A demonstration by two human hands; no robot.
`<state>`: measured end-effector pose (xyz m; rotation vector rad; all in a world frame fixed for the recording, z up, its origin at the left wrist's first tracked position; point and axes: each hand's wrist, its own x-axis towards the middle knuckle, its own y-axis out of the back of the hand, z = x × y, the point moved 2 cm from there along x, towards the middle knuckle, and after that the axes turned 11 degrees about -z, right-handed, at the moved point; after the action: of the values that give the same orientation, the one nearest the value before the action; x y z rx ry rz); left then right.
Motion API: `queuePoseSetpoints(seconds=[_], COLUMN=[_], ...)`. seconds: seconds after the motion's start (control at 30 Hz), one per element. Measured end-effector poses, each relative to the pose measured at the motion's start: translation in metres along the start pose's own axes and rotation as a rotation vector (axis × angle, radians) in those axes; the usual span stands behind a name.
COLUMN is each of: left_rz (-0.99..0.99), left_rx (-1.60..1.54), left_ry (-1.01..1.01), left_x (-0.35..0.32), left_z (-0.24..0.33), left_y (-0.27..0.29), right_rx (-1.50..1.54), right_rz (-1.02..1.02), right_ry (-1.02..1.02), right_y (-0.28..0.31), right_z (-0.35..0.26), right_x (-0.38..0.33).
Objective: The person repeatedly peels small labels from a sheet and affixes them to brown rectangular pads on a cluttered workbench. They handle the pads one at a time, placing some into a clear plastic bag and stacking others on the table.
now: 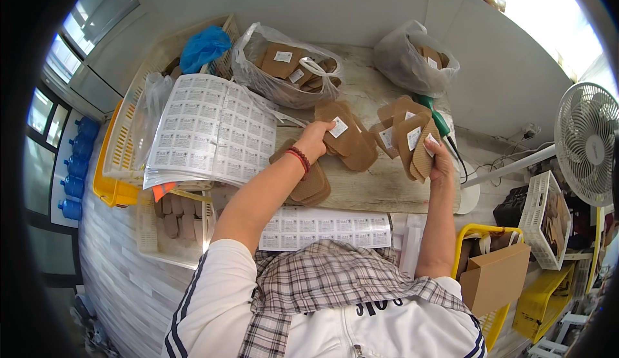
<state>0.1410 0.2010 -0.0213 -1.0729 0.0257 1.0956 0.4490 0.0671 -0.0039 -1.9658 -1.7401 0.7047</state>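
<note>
While both forearms rise from the lower edge of the frame, the entries run near to far.

Lap, lower centre: a checked cloth (pixel 322 280), and on it a sheet of small white labels (pixel 325 228).

Left of centre: a stack of label sheets (pixel 209 129) lying over a white basket (pixel 149 242) that holds tan pieces.

Centre: the left hand (pixel 314 140), a red band at its wrist, fingers closed on one tan insole (pixel 342 135) that bears a white label; the insole lies on a small heap on the worn board (pixel 380 187).

Right of centre: the right hand (pixel 440 161), clasped around a fanned bunch of labelled insoles (pixel 412 140), held upright just above the board.

Far edge, upper frame: two clear bags of insoles (pixel 284 68) (pixel 416 58), a blue bag (pixel 203 47) in a pale crate, a green-handled tool (pixel 438 119) behind the bunch. A fan (pixel 587 142) stands at the right edge.

Step in hand, as judged: gathering labelled insoles, one being taken from or laid on the heap; which, cannot be told. The next move would call for a clean pinch on a single piece, label side up, without dragging its neighbours.
</note>
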Motion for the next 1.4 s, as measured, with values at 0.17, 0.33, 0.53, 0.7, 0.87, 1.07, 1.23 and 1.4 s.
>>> queuePoseSetpoints(seconds=[0.17, 0.33, 0.53, 0.7, 0.87, 1.07, 1.23, 1.4], left_rz=[-0.006, -0.284, -0.444, -0.337, -0.553, 0.414, 0.655, 0.282], left_rx=[-0.066, -0.102, 0.297, 0.376, 0.551, 1.301, 1.565, 1.307], left_ry=[0.066, 0.052, 0.015, -0.05, -0.15, -1.564, -1.63, -1.193], left_x=[0.003, -0.01, -0.029, -0.041, -0.068, -0.141, -0.13, -0.126], left_z=[-0.02, -0.013, -0.01, -0.003, 0.039, 0.148, 0.212, 0.245], left_y=[-0.022, -0.034, -0.032, -0.049, -0.078, -0.087, -0.067, -0.058], right_rx=[-0.005, -0.407, -0.988, -0.481, -0.309, -0.123, -0.133, 0.001], right_rz=[-0.113, -0.053, 0.071, -0.146, -0.251, -0.38, -0.448, -0.498], right_ry=[-0.106, -0.065, 0.099, -0.074, -0.118, -0.172, -0.535, -0.683], right_y=[-0.035, -0.064, -0.074, -0.101, -0.142, -0.197, -0.256, -0.277], right_z=[0.028, 0.064, 0.084, 0.055, 0.031, 0.002, 0.012, 0.046], right_x=[0.02, 0.043, 0.053, 0.033, 0.028, 0.073, 0.137, 0.198])
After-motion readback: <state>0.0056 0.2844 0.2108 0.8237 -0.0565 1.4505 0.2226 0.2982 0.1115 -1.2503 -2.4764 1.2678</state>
